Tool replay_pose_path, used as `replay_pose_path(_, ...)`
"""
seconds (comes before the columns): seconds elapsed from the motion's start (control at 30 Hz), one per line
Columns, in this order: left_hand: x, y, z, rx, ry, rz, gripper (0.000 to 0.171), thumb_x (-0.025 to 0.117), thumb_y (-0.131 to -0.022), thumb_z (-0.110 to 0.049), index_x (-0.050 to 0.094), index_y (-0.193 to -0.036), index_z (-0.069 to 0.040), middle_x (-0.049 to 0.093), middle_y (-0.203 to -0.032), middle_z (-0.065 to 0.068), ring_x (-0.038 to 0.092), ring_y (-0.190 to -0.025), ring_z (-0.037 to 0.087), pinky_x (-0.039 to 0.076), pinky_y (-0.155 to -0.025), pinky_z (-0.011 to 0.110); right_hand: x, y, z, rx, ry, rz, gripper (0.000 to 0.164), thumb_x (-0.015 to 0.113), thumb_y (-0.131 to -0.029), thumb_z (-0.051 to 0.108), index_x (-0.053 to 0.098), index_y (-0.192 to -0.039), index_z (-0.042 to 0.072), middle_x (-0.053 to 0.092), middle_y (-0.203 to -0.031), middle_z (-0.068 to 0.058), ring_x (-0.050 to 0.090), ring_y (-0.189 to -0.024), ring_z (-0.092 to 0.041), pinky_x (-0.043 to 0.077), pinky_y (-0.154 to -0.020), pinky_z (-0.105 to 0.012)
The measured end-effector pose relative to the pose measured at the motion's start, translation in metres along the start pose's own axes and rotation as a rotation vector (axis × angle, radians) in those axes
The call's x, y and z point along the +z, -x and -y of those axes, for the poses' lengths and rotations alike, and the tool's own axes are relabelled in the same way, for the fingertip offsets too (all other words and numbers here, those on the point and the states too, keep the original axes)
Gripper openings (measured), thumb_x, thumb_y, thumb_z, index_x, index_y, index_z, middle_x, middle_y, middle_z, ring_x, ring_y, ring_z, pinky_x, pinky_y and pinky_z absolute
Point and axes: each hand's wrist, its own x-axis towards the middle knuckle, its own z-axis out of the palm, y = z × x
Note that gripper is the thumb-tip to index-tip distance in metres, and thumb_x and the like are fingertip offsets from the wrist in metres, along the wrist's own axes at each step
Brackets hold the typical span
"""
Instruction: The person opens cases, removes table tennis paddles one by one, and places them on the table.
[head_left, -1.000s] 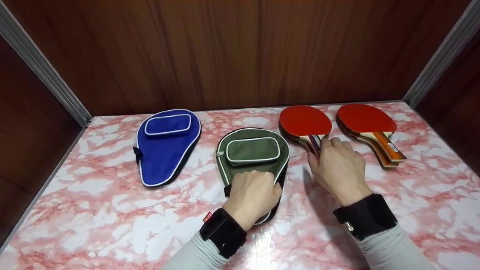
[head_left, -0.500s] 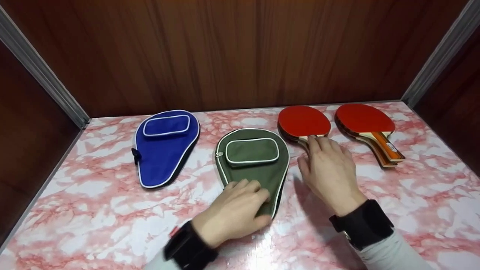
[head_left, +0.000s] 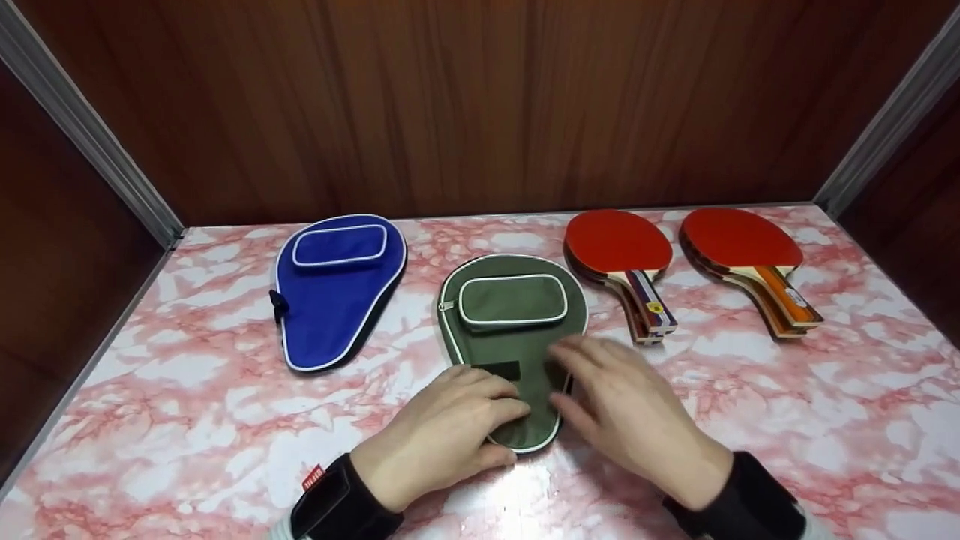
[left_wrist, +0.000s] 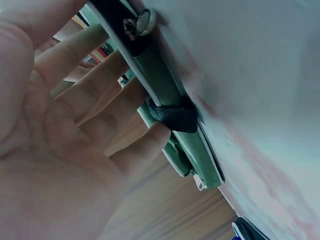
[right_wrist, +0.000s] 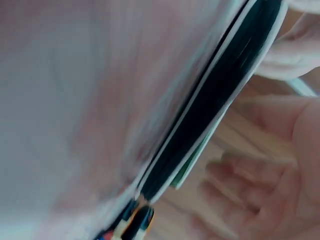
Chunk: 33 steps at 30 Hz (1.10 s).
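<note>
The green table tennis bat case (head_left: 510, 346) with white piping lies in the middle of the table, its narrow end towards me. My left hand (head_left: 442, 431) rests along its left lower edge with relaxed fingers; in the left wrist view, those fingers reach against the side of the case (left_wrist: 160, 80), near a black strap. My right hand (head_left: 637, 412) is over the right edge, fingers loosely spread and slightly blurred. In the right wrist view it holds nothing beside the black side wall of the case (right_wrist: 215, 100). A dark patch shows on the case between the hands.
A blue bat case (head_left: 330, 300) lies to the left. Behind and right of the green case are two stacks of red table tennis bats, the nearer stack (head_left: 619, 240) and the farther-right stack (head_left: 742, 236). A wooden wall (head_left: 480, 112) bounds the back.
My right hand has left the handles of the nearer bat stack and come down-left to the green case. My left hand has shifted from on top of the case to its left edge.
</note>
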Motion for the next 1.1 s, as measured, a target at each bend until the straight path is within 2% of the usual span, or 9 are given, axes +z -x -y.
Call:
replay_pose_path(0.13, 0.001, 0.001, -0.003, -0.001, -0.076, -0.026, 0.041, 0.090, -0.091, -0.040, 0.082, -0.124, -0.016, 0.076, -0.132, -0.002, 0.068, -0.125, 0.018, 0.049, -0.112, 0.039, -0.002, 0.006, 0.008, -0.052, -0.037, 0.078, 0.052, 0.083, -0.101, 0.037, 0.072, -0.142, 0.006, 0.069, -0.143, -0.010, 0.065, -0.133, -0.031, 0.050, -0.114, -0.054)
replay_pose_path(0.27, 0.001, 0.002, -0.009, -0.014, -0.122, -0.035, 0.034, 0.090, -0.091, -0.038, 0.083, -0.117, -0.016, 0.077, -0.130, -0.002, 0.070, -0.123, 0.018, 0.051, -0.112, 0.037, -0.004, 0.008, 0.014, -0.111, -0.038, 0.115, 0.050, 0.085, -0.099, 0.040, 0.075, -0.135, 0.008, 0.070, -0.138, -0.007, 0.064, -0.130, -0.029, 0.052, -0.111, -0.052)
replay_pose_path(0.37, 0.002, 0.002, -0.013, -0.021, -0.155, -0.040, 0.030, 0.090, -0.091, -0.036, 0.083, -0.112, -0.017, 0.078, -0.123, -0.004, 0.071, -0.117, 0.017, 0.053, -0.106, 0.035, -0.005, 0.010, 0.017, -0.138, -0.020, 0.121, 0.048, 0.088, -0.095, 0.043, 0.077, -0.128, 0.010, 0.070, -0.133, -0.004, 0.063, -0.128, -0.028, 0.052, -0.110, -0.049)
replay_pose_path(0.53, 0.005, 0.002, -0.019, -0.013, -0.232, -0.077, 0.027, 0.091, -0.090, -0.038, 0.081, -0.107, -0.019, 0.075, -0.110, -0.006, 0.070, -0.108, 0.016, 0.056, -0.095, 0.033, -0.004, 0.011, 0.020, -0.122, 0.010, 0.125, 0.048, 0.090, -0.091, 0.046, 0.080, -0.121, 0.010, 0.071, -0.128, -0.005, 0.063, -0.127, -0.031, 0.051, -0.111, -0.049)
replay_pose_path(0.77, 0.009, -0.002, -0.021, -0.008, -0.335, -0.068, 0.031, 0.089, -0.092, -0.041, 0.081, -0.110, -0.018, 0.074, -0.110, -0.004, 0.070, -0.108, 0.016, 0.056, -0.095, 0.031, 0.000, 0.009, 0.017, -0.095, -0.024, 0.153, 0.045, 0.089, -0.094, 0.040, 0.079, -0.122, 0.007, 0.071, -0.133, -0.010, 0.063, -0.135, -0.036, 0.052, -0.113, -0.053)
replay_pose_path(1.1, 0.010, -0.011, -0.003, -0.038, -0.298, -0.108, 0.024, 0.087, -0.092, -0.028, 0.082, -0.110, -0.013, 0.077, -0.117, 0.003, 0.072, -0.111, 0.022, 0.057, -0.100, 0.035, 0.005, -0.015, 0.008, -0.097, -0.051, 0.155, 0.046, 0.086, -0.097, 0.039, 0.078, -0.124, 0.002, 0.070, -0.136, -0.015, 0.063, -0.134, -0.037, 0.053, -0.110, -0.054)
